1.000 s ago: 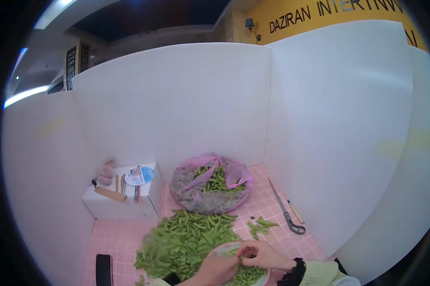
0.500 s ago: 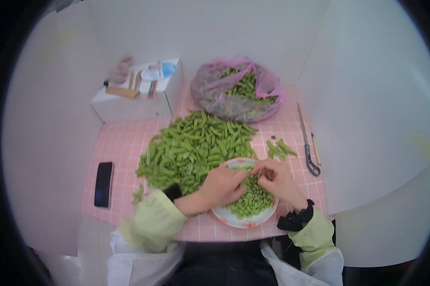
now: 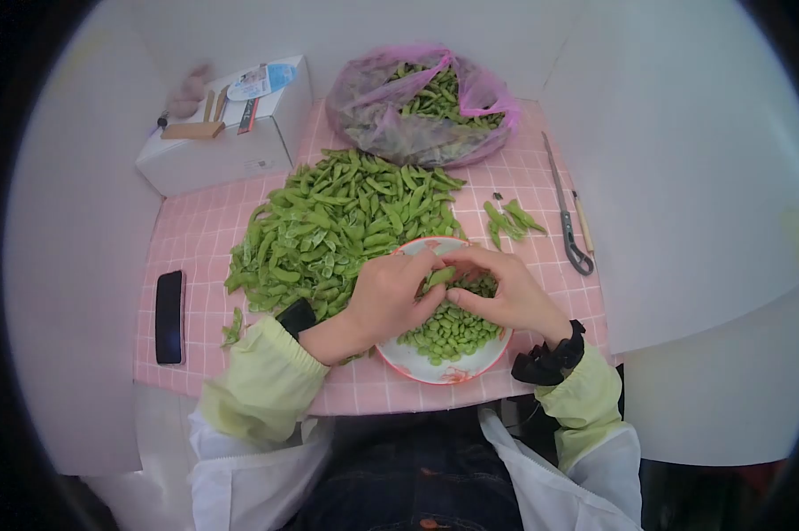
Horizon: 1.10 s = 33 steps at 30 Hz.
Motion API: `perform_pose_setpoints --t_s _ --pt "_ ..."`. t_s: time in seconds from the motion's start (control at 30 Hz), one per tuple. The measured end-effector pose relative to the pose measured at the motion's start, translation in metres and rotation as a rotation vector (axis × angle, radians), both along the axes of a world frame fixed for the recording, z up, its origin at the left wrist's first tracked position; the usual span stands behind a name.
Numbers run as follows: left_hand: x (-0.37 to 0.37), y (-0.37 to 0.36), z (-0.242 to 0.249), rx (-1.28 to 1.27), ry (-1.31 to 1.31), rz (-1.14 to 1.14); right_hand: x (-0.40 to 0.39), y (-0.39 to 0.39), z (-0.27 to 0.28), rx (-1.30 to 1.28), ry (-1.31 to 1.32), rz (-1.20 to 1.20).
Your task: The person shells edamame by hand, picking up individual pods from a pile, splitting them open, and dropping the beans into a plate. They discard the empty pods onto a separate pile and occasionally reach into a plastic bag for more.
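Observation:
Over a white bowl with a red rim (image 3: pixel 399 365), my two hands meet around a green edamame pod (image 3: pixel 438 277). The fingers of my left hand (image 3: pixel 391 294) are closed on the pod from the left. My right hand (image 3: pixel 513 290) curls in from the other side, its thumb and fingertips at the pod's right end. Shelled green beans (image 3: pixel 453 334) fill much of the bowl below. Left of and behind the bowl spreads a big heap of edamame pods (image 3: pixel 338 221), some of which look split.
A pink plastic bag (image 3: pixel 364 106) of pods stands at the back. Right of the heap lie a few pods (image 3: pixel 511 221), a grey-handled saw-like tool (image 3: pixel 569 221) and a thin stick (image 3: pixel 583 221). A phone (image 3: pixel 169 317) and a white box (image 3: pixel 214 164) are on the left.
The camera view has shifted, so the table sits higher in the picture. My hands have come together, and a pod now shows between their fingers.

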<state>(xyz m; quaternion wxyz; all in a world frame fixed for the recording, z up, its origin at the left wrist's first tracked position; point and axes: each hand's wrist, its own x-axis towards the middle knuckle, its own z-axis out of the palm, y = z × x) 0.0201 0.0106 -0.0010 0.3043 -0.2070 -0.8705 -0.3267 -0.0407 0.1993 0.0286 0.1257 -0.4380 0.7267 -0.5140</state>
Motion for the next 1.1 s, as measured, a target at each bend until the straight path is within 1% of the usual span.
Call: perform_pose_setpoints --t_s 0.1,0.2,0.3,0.43,0.5,0.53,0.6,0.63,0.73,0.83,0.9,0.97,1.03,1.07,1.1 --pt "0.000 0.000 0.001 -0.008 0.007 0.007 -0.002 -0.003 -0.007 -0.015 -0.031 -0.052" --pt "-0.001 -0.002 0.004 -0.021 -0.003 0.031 -0.005 0.000 -0.006 0.100 -0.085 -0.121" --pt "-0.001 -0.006 0.014 0.021 -0.063 0.102 -0.006 0.000 -0.010 0.011 0.032 -0.187" --pt "-0.005 -0.025 0.043 0.050 -0.125 0.181 -0.004 0.002 0.000 0.068 -0.128 -0.310" --pt "-0.006 -0.036 0.054 -0.004 -0.241 0.269 -0.006 0.004 0.009 0.050 -0.179 -0.385" --pt "-0.006 -0.041 0.057 -0.032 -0.298 0.313 -0.006 0.006 0.011 -0.019 -0.184 -0.401" --pt "-0.009 -0.051 0.044 -0.192 -0.246 0.392 -0.006 0.010 0.014 -0.158 -0.195 -0.429" --pt "-0.011 -0.056 0.037 -0.273 -0.219 0.430 -0.005 0.012 0.018 -0.132 -0.150 -0.426" --pt "-0.016 -0.062 0.030 -0.256 -0.347 0.388 0.002 0.019 0.035 -0.060 -0.031 -0.417" --pt "-0.011 -0.061 0.047 -0.180 -0.370 0.331 0.009 0.028 0.055 -0.046 0.033 -0.407" --pt "-0.005 -0.072 0.061 -0.072 -0.330 0.195 0.011 0.034 0.066 -0.083 0.027 -0.403" --pt "0.014 -0.070 0.095 0.160 -0.422 0.107 0.027 0.036 0.091 -0.166 0.046 -0.438" --pt "0.042 -0.067 0.136 0.426 -0.535 -0.050 0.035 0.054 0.114 -0.161 0.109 -0.320" --pt "0.055 -0.067 0.149 0.555 -0.548 -0.175 0.040 0.066 0.136 -0.235 -0.054 -0.117" --pt "0.069 -0.070 0.160 0.685 -0.559 -0.299 0.041 0.065 0.129 -0.335 -0.199 -0.338"
